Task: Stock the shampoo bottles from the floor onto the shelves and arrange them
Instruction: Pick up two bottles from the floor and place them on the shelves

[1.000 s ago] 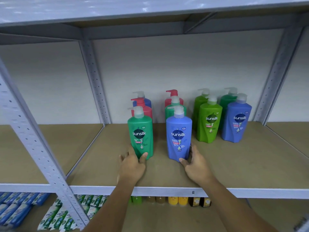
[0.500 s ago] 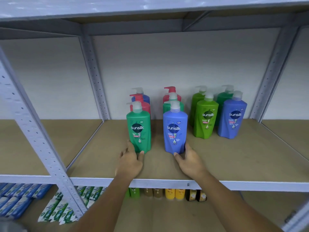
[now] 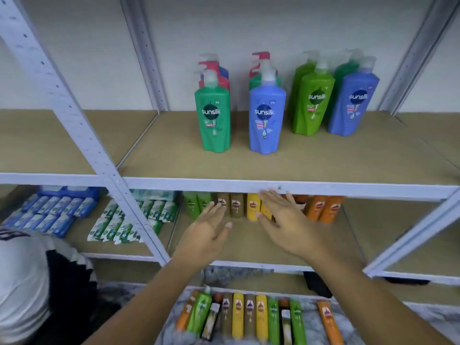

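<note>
Pump shampoo bottles stand in rows on the upper shelf: a dark green bottle and a blue bottle in front, a light green bottle and another blue bottle to the right, with red and green ones behind. My left hand and my right hand hover below the shelf edge with fingers spread, holding nothing. Several slim bottles in orange, green, yellow and brown lie in a row on the floor below my arms.
The lower shelf carries small green, brown, yellow and orange bottles, plus blue and green sachet packs at the left. White perforated uprights frame the bays. Another person's white and dark sleeve is at the lower left.
Both hands have let go of the front green and blue bottles and dropped below the shelf edge. The view has tilted down, revealing the lower shelf and the floor bottles.
</note>
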`<control>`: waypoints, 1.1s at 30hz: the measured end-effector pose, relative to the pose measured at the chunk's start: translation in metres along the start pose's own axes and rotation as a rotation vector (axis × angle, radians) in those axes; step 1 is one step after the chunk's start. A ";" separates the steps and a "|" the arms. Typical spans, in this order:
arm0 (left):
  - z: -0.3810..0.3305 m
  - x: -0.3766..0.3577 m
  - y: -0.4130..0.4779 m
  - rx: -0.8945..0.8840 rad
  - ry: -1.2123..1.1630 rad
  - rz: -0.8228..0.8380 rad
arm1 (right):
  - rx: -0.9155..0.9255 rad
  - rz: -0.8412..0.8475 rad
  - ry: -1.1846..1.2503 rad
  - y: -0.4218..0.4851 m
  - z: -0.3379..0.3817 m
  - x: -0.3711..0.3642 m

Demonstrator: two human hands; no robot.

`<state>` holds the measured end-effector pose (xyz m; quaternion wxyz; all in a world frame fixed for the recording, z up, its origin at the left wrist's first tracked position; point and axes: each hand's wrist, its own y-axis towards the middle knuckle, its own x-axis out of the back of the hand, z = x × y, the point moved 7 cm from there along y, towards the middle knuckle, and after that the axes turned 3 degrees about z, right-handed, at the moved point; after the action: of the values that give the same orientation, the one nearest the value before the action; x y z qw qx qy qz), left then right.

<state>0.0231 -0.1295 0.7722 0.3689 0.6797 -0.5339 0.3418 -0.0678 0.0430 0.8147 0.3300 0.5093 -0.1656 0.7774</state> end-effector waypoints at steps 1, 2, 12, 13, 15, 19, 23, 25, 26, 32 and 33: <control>0.004 -0.015 -0.015 0.036 -0.015 0.060 | -0.010 0.032 0.026 -0.013 -0.002 -0.016; 0.009 -0.029 -0.028 0.075 -0.040 0.108 | -0.023 0.069 0.037 -0.026 -0.004 -0.031; 0.069 -0.154 -0.173 0.432 -0.133 0.572 | -0.202 0.569 0.045 -0.157 -0.034 -0.211; 0.074 -0.160 -0.184 0.468 -0.139 0.605 | -0.219 0.603 0.048 -0.165 -0.037 -0.221; 0.084 -0.171 -0.203 0.527 -0.156 0.656 | -0.244 0.648 0.058 -0.177 -0.040 -0.234; 0.094 -0.182 -0.225 0.606 -0.170 0.717 | -0.275 0.700 0.088 -0.189 -0.044 -0.256; 0.098 -0.186 -0.232 0.655 -0.144 0.700 | -0.258 0.761 0.113 -0.194 -0.051 -0.272; 0.098 -0.188 -0.236 0.691 -0.140 0.672 | -0.231 0.792 0.122 -0.198 -0.055 -0.277; 0.096 -0.190 -0.237 0.709 -0.136 0.655 | -0.217 0.807 0.125 -0.198 -0.058 -0.278; 0.098 -0.198 -0.241 0.737 -0.091 0.607 | -0.147 0.887 0.116 -0.166 -0.068 -0.289; 0.102 -0.198 -0.241 0.746 -0.100 0.599 | -0.148 0.902 0.120 -0.157 -0.067 -0.295</control>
<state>0.2274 -0.0867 0.5190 -0.0409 0.5974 -0.5643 0.5683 0.0715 0.0953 0.5079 0.0033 0.3155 -0.4062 0.8576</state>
